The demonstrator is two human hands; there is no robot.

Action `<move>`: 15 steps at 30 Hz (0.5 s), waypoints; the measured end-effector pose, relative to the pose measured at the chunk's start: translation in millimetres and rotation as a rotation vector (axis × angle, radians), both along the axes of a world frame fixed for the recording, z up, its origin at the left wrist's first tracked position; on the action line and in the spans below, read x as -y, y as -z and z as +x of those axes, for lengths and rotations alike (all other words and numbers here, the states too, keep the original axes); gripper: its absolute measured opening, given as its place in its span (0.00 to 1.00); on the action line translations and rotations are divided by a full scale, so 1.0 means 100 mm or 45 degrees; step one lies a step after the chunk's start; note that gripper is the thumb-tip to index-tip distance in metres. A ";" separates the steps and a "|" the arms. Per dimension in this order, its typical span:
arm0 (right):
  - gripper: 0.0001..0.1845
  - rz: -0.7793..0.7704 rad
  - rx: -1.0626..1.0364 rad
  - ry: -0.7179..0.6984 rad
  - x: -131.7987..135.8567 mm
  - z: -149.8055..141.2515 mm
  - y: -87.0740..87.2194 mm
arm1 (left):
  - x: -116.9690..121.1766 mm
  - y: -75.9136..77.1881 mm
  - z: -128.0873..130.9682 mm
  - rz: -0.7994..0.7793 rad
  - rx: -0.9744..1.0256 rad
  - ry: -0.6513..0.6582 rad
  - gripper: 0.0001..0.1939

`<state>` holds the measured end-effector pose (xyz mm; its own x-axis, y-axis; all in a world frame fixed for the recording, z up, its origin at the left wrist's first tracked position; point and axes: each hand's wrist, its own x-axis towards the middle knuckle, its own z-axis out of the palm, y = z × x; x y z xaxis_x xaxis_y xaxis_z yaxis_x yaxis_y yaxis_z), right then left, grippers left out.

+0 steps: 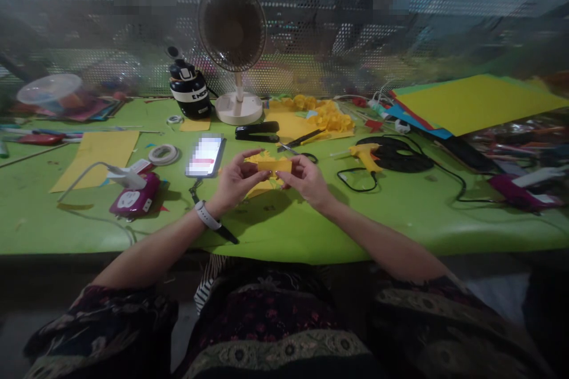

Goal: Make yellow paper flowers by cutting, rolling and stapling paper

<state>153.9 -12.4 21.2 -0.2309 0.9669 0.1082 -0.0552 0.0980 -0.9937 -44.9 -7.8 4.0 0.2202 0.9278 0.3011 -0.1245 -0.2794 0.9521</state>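
Between my two hands, just above the green tabletop, is a small strip of yellow paper [274,165]. My left hand [240,177] pinches its left end between thumb and fingers. At the other end, my right hand [306,180] grips the paper the same way. Cut yellow paper pieces [260,189] lie below and behind the strip, partly hidden by my hands. Scissors [302,154] rest just beyond my right hand, and a black stapler [256,131] lies farther back. To the left of my left hand is a lit phone [204,156].
A yellow glue gun [367,157] with a black cord lies at right. Behind stand a fan [239,108] and a black bottle [191,95]. Yellow paper flowers [331,116] sit at the back. Left are a tape roll [163,154] and a purple power adapter [136,196]; coloured sheets [480,103] are stacked right.
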 end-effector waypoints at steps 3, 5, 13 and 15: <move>0.23 -0.012 0.048 -0.068 -0.02 0.02 0.02 | 0.01 0.00 0.00 0.034 -0.027 0.021 0.31; 0.23 -0.018 0.079 -0.121 -0.04 0.03 0.05 | 0.02 -0.01 0.00 0.050 -0.057 0.028 0.31; 0.23 -0.049 0.175 -0.208 -0.09 0.06 0.05 | -0.01 -0.05 -0.01 -0.056 -0.019 0.021 0.32; 0.21 -0.063 0.191 -0.234 -0.09 0.07 0.05 | -0.03 -0.06 -0.02 -0.108 0.001 0.031 0.33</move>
